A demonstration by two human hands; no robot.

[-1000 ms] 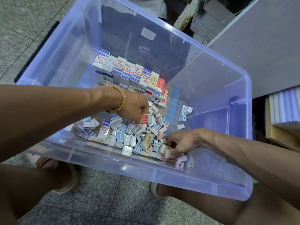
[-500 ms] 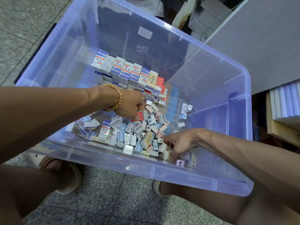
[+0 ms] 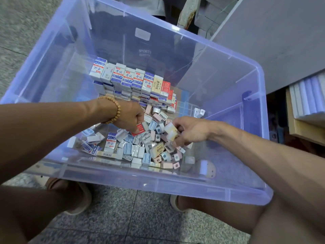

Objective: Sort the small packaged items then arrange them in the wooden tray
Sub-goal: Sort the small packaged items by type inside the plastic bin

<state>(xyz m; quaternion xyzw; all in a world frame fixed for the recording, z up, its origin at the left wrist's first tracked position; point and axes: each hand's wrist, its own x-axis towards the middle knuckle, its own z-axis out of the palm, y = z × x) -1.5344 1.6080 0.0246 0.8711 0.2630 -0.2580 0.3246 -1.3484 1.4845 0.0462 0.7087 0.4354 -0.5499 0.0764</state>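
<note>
Speckled stone floor lies under a clear plastic bin where, sorting underway (no wooden tray visible), the left hand pinches a red packet and the right hand grips pale packets that likely next join the stacked rows.

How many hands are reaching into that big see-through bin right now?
2. The left hand, wearing a bead bracelet, pinches a red packet over the loose pile; the right hand holds a cream packet beside it. Neither is hidden.
</note>
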